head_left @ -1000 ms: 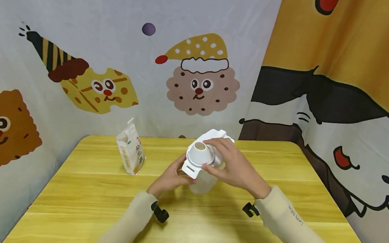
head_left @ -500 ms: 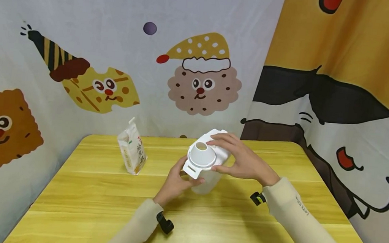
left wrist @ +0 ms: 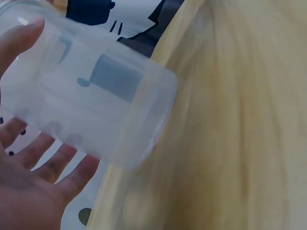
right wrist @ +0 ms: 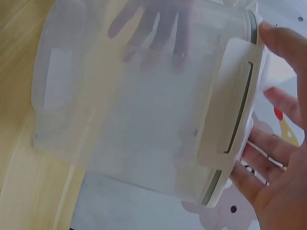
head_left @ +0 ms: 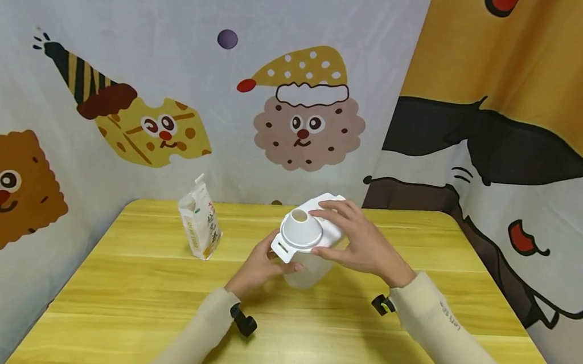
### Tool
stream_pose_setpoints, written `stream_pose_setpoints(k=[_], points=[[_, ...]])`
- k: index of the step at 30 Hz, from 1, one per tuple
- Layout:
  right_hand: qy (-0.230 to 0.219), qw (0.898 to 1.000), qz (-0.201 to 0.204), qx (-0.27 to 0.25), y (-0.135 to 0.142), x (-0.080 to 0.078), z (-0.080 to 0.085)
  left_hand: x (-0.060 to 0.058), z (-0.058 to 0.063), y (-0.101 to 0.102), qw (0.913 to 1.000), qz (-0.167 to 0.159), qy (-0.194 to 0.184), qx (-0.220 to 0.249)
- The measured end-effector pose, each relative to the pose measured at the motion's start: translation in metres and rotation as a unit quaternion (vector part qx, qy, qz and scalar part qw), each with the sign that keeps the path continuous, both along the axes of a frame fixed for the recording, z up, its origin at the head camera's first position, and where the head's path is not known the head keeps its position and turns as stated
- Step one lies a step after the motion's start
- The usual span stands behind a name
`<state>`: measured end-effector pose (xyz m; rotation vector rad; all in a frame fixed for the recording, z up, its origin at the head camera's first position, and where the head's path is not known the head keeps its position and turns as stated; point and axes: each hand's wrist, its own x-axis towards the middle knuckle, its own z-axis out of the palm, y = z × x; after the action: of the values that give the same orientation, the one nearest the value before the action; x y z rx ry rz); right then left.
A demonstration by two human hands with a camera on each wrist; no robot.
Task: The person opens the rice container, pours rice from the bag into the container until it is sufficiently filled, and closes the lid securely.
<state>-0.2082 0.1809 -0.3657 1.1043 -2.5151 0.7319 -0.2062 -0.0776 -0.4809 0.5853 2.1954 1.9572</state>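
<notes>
A translucent plastic storage container is at the middle of the table, under a white lid with a cone-shaped cap. My left hand grips the container's left side, thumb in front and fingers behind, as the left wrist view shows. My right hand holds the lid, its thumb at the near edge and its fingers across the top. One lid flap sticks out at the left. Another slotted flap lies folded down against the container in the right wrist view.
A white printed bag stands upright at the back left of the wooden table. Behind the table hangs a curtain with cartoon prints. Each wrist carries a small black camera.
The lid's flap on the right stuck outward a second ago and is now folded down. My right hand has loosened and spread a little over the lid. The bag stays in place.
</notes>
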Motion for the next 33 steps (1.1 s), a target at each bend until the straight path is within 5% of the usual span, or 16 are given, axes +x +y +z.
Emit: stream_pose_setpoints(k=[15, 22, 27, 33], points=[[0.102, 0.991, -0.083, -0.009, -0.024, 0.021, -0.003, -0.018, 0.010, -0.018, 0.9947, -0.092, -0.046, -0.006], [0.101, 0.990, -0.095, 0.016, -0.028, 0.026, 0.000, -0.019, 0.012, -0.020, 0.9927, -0.112, -0.043, -0.004], [0.057, 0.993, -0.095, 0.049, -0.024, 0.028, 0.008, -0.015, 0.014, -0.017, 0.9947, -0.102, -0.013, -0.004], [0.049, 0.994, -0.068, 0.065, -0.013, 0.024, 0.015, -0.004, 0.014, -0.008, 0.9988, -0.049, 0.000, 0.001]])
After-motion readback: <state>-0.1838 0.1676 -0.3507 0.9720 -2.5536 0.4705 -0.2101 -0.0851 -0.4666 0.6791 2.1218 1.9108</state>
